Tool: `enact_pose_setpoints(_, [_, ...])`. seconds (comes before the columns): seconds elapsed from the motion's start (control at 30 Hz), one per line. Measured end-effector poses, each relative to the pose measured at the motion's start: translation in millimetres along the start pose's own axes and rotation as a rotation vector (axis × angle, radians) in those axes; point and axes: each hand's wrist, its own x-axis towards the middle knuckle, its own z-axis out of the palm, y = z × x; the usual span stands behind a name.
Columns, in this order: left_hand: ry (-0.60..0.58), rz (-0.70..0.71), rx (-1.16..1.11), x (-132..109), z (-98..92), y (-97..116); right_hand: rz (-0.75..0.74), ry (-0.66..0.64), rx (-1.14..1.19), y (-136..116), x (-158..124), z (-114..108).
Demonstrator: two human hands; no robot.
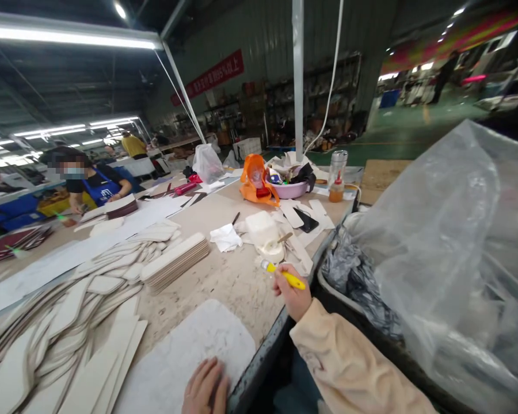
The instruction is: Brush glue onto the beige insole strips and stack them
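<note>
My right hand (294,292) is closed around the yellow handle of a small paintbrush (294,281). The brush's pale bristles point left, close to a whitish, glue-smeared container (271,248) on the table. A thin brown stick (285,237) lies across that container. At the bottom, my left hand (206,388) rests flat, fingers extended, on a pale sheet with a rounded edge (194,339). A neat stack of long cream strips (176,261) sits beyond the sheet, and a loose heap of curved pale pieces (64,322) spreads to the left.
A crumpled white tissue (225,237), a black phone (306,219), an orange bag (255,178), a purple basin (288,190) and an amber bottle (336,190) stand farther back. A plastic-lined bin (354,282) borders the table's right edge. Across the table, a masked co-worker (97,181) handles pieces.
</note>
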Motion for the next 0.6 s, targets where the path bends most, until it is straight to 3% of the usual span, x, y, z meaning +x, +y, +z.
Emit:
enact_pose_setpoints(0.07, [0.036, 0.099, 0.062, 0, 6.6, 1, 0.043, 0.091, 0.012, -3, 20, -13])
enact_pose_setpoints(0.2, [0.032, 0.123, 0.117, 0, 7.5, -1, 0.095, 0.127, -0.07, -5, 56, -28])
enact_pose_setpoints(0.47, [0.025, 0.105, 0.131, 6, 4.3, 8, 0.254, 0.047, -0.14, 16, 85, -19])
enact_pose_setpoints(0.6, [0.035, 0.134, 0.099, 3, 7.8, 1, 0.32, 0.043, -0.152, 25, 90, -16])
